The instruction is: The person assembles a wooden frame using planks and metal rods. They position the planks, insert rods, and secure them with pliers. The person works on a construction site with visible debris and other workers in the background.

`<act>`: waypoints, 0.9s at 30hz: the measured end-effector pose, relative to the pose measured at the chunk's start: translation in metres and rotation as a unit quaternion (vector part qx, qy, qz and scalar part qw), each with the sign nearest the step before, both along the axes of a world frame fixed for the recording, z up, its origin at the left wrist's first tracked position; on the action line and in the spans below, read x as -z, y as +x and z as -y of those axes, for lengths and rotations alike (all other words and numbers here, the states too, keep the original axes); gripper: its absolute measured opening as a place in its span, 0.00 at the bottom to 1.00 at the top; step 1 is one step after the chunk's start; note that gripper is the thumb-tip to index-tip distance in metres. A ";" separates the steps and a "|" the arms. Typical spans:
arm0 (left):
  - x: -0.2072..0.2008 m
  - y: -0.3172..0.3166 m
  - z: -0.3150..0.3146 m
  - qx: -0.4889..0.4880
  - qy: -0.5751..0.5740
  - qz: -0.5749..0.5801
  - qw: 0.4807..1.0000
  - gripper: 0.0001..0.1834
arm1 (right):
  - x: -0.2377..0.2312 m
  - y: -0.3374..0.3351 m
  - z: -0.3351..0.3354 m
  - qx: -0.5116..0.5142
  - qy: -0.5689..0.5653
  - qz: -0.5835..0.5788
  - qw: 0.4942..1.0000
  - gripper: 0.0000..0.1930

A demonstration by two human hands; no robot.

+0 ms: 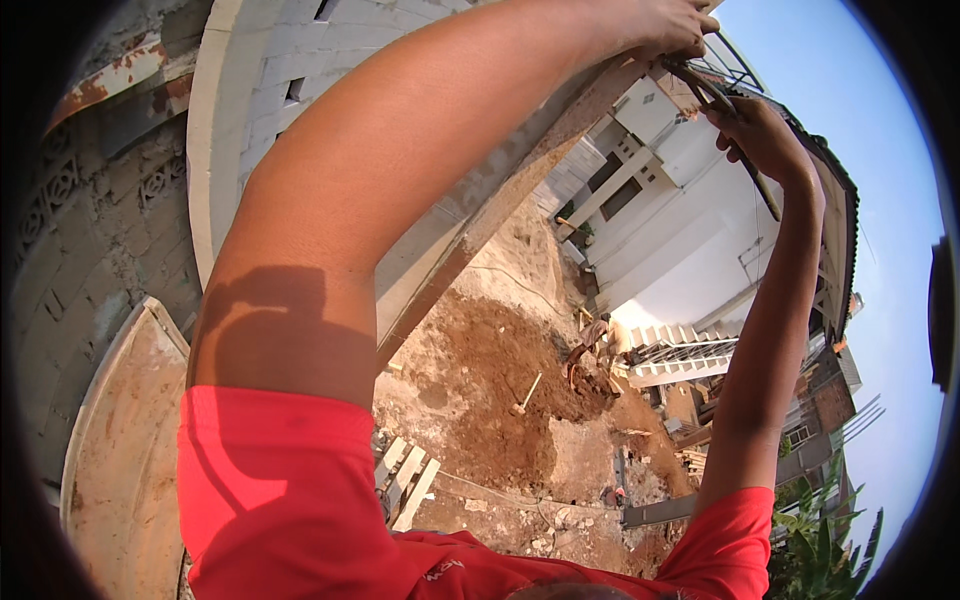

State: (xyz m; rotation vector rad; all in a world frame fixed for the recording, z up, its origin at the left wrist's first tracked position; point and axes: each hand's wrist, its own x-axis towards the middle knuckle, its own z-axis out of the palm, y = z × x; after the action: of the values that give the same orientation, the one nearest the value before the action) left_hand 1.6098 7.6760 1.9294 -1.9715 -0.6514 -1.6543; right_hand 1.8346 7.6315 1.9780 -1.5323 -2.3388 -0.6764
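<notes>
Both my arms reach up and away, in red sleeves. At the top, my left hand is closed with bent fingers at the far end of a long grey beam; whatever its fingertips hold is hidden. Just to the right and lower, my right hand is wrapped round a dark metal hand tool, which looks like pincers. The tool's curved end points to the beam, close to my left fingers. A thin dark bar sticks out below my right palm.
Far below lies dug brown soil with a long-handled tool and a bent-over person. White stairs and a white building stand beyond. A slatted wooden piece lies below, and a block wall rises at left.
</notes>
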 end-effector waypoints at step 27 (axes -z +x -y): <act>0.037 0.050 0.005 -0.222 0.133 -0.212 0.942 0.40 | 0.080 -0.014 -0.010 -0.058 -0.031 -0.233 0.970 0.16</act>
State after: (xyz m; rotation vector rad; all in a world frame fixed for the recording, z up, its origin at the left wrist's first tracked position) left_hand 1.6602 7.6711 1.8922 -1.7411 -0.6099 -0.9529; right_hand 1.8211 7.6415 1.8977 -1.3819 -2.0802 -0.1853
